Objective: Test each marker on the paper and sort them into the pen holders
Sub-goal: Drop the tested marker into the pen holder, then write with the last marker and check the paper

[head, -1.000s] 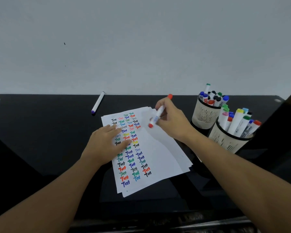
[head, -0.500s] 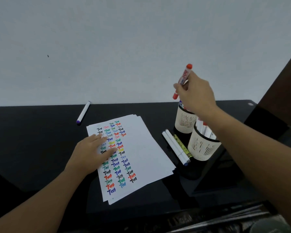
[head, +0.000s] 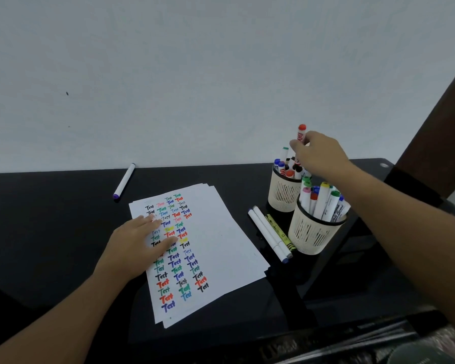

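A stack of white paper [head: 221, 245] covered with coloured "Test" words lies on the black table. My left hand [head: 137, 245] rests flat on its left side. My right hand [head: 318, 153] pinches a red-capped marker [head: 301, 132], upright, its lower end inside the far cream pen holder [head: 284, 193] among several other markers. A nearer cream pen holder [head: 313, 232] also holds several markers. Two white markers [head: 268, 232] and a yellow one [head: 279, 229] lie between the paper and the holders. A purple-tipped white marker [head: 124, 181] lies at the back.
The black table [head: 50, 219] meets a pale wall at the back. A dark brown upright [head: 436, 127] stands at the right. A lower shelf edge with dark clutter runs along the bottom right.
My right hand carried the red marker from the paper up and right, then lowered it into the far holder. My left hand stayed on the paper.
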A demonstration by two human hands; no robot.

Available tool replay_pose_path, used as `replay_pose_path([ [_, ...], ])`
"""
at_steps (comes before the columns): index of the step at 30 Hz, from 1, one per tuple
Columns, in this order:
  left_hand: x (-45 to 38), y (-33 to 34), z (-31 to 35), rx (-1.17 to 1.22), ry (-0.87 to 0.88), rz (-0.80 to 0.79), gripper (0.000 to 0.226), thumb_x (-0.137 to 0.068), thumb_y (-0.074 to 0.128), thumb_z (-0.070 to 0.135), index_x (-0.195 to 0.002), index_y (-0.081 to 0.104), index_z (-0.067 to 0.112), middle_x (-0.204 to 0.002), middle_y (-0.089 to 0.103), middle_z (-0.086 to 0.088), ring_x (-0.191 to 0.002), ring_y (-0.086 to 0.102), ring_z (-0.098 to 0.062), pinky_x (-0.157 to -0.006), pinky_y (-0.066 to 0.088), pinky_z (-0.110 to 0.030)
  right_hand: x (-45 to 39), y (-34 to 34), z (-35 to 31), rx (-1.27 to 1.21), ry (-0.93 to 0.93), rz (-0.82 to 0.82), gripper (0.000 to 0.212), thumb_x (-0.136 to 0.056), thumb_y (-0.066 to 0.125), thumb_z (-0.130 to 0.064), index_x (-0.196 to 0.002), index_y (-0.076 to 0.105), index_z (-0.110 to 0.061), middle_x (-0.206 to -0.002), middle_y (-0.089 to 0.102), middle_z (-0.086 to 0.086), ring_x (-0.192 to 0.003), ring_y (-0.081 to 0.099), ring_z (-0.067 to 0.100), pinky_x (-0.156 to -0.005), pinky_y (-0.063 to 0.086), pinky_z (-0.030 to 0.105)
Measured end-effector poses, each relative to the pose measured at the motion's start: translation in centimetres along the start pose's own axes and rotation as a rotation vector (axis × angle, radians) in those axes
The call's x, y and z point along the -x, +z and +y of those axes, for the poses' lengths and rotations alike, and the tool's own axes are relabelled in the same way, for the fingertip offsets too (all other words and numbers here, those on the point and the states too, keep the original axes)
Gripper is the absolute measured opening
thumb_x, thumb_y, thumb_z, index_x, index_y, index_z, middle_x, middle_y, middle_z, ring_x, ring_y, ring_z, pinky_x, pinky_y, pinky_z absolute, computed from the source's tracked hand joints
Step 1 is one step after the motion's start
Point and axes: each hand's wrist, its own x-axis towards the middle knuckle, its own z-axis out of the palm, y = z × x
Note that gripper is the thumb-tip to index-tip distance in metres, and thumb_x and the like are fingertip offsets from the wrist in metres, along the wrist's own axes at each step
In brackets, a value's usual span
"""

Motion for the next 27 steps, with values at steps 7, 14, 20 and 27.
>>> replay_pose_path([
  [7, 0.1, -0.1, 0.1, 0.002, -0.007, -0.002, 0.090, -0.080, 0.042, 0.085, -0.149, 0.049, 0.027, -0.158, 0.042, 0.004, -0.147, 0.035, -0.016, -0.120, 0.027, -0.041, 0.0, 0.1, 0.6, -0.055, -0.023, 0.045, 0.018, -0.100, 0.065, -0.027, -0.110, 0.066, -0.013, -0.090, 0.068, 0.004, -0.086, 0.066, 0.025, -0.070, 0.050, 0.033],
  [14, 0.3, -0.3, 0.5, 0.012, -0.012, 0.000, 0.088, -0.081, 0.046, 0.082, -0.149, 0.049, 0.026, -0.158, 0.041, 0.004, -0.147, 0.034, -0.015, -0.121, 0.027, -0.042, 0.6, -0.1, 0.9, -0.115, -0.083, 0.093, 0.025, -0.100, 0.066, -0.030, -0.120, 0.051, -0.026, -0.092, 0.071, -0.005, -0.075, 0.069, 0.018, -0.065, 0.054, 0.033],
  [20, 0.3, -0.4, 0.5, 0.002, -0.006, 0.000, 0.092, -0.080, 0.042, 0.084, -0.149, 0.050, 0.024, -0.158, 0.042, 0.004, -0.146, 0.035, -0.014, -0.121, 0.027, -0.040, 0.2, 0.1, 1.0, -0.011, -0.055, -0.005, 0.012, -0.096, 0.069, -0.035, -0.106, 0.067, -0.029, -0.102, 0.073, -0.004, -0.082, 0.065, 0.012, -0.068, 0.053, 0.031],
  [27, 0.2, -0.2, 0.2, 0.024, -0.021, 0.002, 0.092, -0.078, 0.045, 0.086, -0.148, 0.051, 0.026, -0.157, 0.042, 0.003, -0.147, 0.035, -0.016, -0.121, 0.027, -0.042, 0.2, 0.0, 0.6, 0.026, -0.069, 0.012, 0.040, -0.096, 0.069, -0.041, -0.131, 0.067, -0.022, -0.122, 0.070, 0.001, -0.101, 0.062, 0.016, -0.083, 0.052, 0.035],
])
